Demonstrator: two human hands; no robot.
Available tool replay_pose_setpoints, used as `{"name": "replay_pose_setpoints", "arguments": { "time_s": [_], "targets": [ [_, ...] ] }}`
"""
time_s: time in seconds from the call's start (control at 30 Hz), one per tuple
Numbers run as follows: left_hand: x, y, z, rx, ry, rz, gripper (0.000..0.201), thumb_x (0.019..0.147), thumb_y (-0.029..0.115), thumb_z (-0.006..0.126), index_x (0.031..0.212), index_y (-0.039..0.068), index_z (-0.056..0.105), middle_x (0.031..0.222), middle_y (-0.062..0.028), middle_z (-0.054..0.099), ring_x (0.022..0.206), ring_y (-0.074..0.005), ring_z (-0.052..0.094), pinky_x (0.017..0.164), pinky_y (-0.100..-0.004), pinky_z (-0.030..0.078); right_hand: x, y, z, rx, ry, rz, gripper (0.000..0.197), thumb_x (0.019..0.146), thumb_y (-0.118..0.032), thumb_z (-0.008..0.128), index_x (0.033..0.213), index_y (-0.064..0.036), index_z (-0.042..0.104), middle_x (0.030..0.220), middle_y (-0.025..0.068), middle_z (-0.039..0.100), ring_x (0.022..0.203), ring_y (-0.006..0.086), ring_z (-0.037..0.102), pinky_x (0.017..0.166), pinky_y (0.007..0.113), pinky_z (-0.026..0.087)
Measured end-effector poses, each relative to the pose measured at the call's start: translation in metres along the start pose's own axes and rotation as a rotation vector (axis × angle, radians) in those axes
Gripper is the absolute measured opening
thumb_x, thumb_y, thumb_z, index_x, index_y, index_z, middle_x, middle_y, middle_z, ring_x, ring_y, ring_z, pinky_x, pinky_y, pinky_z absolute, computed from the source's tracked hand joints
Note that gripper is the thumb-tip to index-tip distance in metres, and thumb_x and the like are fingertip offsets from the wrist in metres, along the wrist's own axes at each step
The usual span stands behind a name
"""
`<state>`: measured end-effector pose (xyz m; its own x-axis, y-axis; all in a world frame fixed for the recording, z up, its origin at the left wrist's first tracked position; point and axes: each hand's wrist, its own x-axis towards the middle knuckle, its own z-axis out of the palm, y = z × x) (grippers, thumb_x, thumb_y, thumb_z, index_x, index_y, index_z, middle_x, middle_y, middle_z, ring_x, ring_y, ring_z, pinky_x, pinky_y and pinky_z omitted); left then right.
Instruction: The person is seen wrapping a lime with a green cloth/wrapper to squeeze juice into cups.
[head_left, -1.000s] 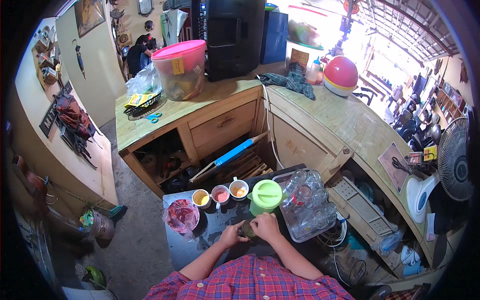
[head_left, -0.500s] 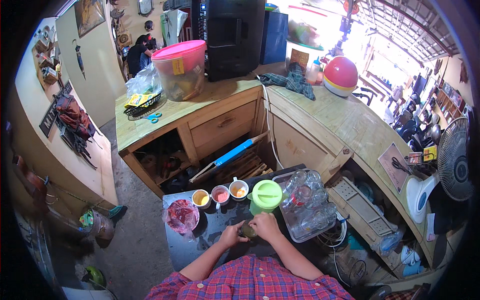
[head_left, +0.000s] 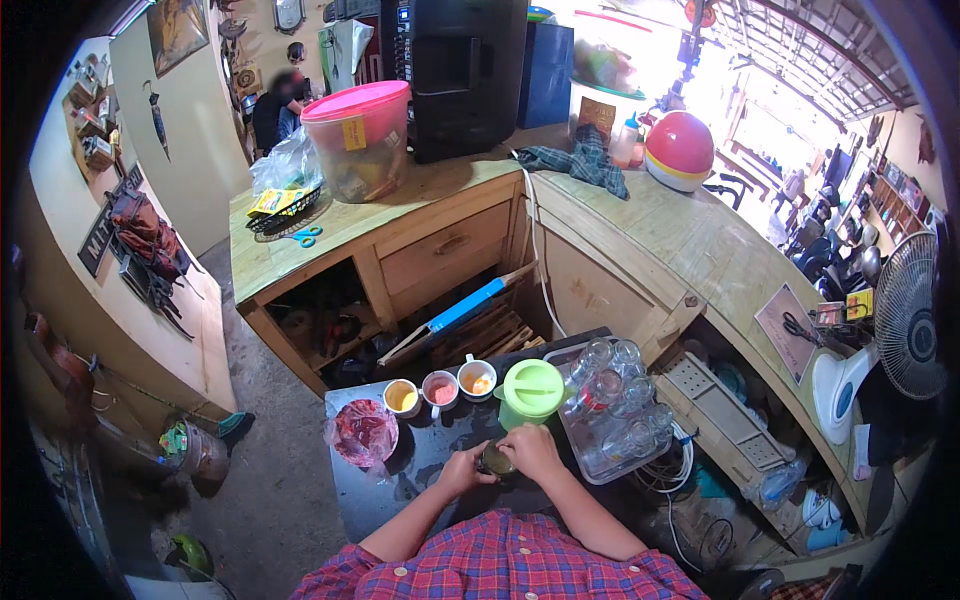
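Note:
Both hands are closed around a small round glass (head_left: 497, 461) with something dark greenish in it, low over the dark table (head_left: 420, 490). My left hand (head_left: 466, 469) grips its left side; my right hand (head_left: 532, 452) holds the right side and rim. Just beyond the right hand stands a pitcher with a light green lid (head_left: 532, 388). Left of it are three white cups: one with yellow contents (head_left: 402, 398), one with pink (head_left: 440, 388) and one with orange and white pieces (head_left: 477, 379). A plastic-lined bowl (head_left: 366, 432), stained red, sits at the left.
A clear tray (head_left: 612, 463) full of glass jars (head_left: 632, 400) stands at the right of the table. Beyond is a wooden counter (head_left: 690, 240) with a pink-lidded tub (head_left: 357, 140), a black speaker (head_left: 465, 80) and a ball-shaped container (head_left: 680, 150). A fan (head_left: 905, 320) stands far right.
The glass between my hands has tilted slightly, showing more of its opening. Both hands keep nearly the same place, and the things on the table have not moved.

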<state>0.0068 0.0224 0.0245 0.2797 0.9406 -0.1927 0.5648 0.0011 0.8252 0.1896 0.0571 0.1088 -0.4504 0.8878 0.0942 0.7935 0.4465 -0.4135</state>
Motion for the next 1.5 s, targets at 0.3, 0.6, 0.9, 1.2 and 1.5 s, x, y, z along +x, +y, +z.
{"name": "replay_pose_setpoints", "arguments": {
  "time_s": [0.3,0.6,0.9,1.2,1.5],
  "targets": [
    [0.0,-0.01,0.003,0.015,0.021,0.03,0.087,0.058,0.028,0.087,0.135,0.009,0.049,0.101,-0.0206,0.066,0.094,-0.0342,0.065,0.08,-0.0411,0.052,-0.001,-0.005,0.003,-0.026,0.003,0.057,0.013,0.074,-0.023,0.07,0.078,-0.0107,0.075,0.071,0.0131,0.066,0.069,0.0322,0.065,0.069,0.044,0.051],
    [0.0,-0.007,0.002,-0.014,0.0,0.003,0.087,0.059,0.029,0.087,0.135,0.01,0.049,0.101,-0.0207,0.066,0.094,-0.0354,0.065,0.08,-0.0419,0.052,-0.002,-0.003,0.002,0.088,-0.109,0.144,0.015,0.074,-0.022,0.07,0.08,-0.01,0.075,0.074,0.0135,0.067,0.072,0.0327,0.065,0.07,0.043,0.051],
    [0.003,-0.011,0.004,0.018,0.002,0.024,0.088,0.058,0.031,0.087,0.135,0.01,0.048,0.099,-0.021,0.066,0.093,-0.0365,0.065,0.079,-0.0431,0.052,-0.003,-0.004,0.003,0.273,-0.071,0.167,0.013,0.075,-0.021,0.069,0.077,-0.0093,0.074,0.071,0.013,0.066,0.073,0.032,0.064,0.073,0.042,0.051],
    [0.0,-0.001,0.0,0.007,0.0,0.023,0.086,0.06,0.03,0.086,0.134,0.011,0.049,0.099,-0.0218,0.066,0.092,-0.0364,0.065,0.079,-0.0429,0.052,-0.002,0.005,0.015,0.215,0.152,-0.017,0.015,0.073,-0.023,0.07,0.077,-0.0087,0.074,0.068,0.0135,0.065,0.066,0.0338,0.064,0.064,0.044,0.052],
    [0.0,0.0,-0.001,-0.003,-0.006,0.001,0.085,0.059,0.029,0.087,0.134,0.012,0.05,0.1,-0.0212,0.066,0.093,-0.0361,0.065,0.079,-0.0425,0.052,-0.003,-0.001,0.009,0.139,0.176,0.024,0.018,0.074,-0.026,0.07,0.076,-0.0081,0.074,0.07,0.0137,0.065,0.068,0.0331,0.064,0.065,0.043,0.051]
  ]
}}
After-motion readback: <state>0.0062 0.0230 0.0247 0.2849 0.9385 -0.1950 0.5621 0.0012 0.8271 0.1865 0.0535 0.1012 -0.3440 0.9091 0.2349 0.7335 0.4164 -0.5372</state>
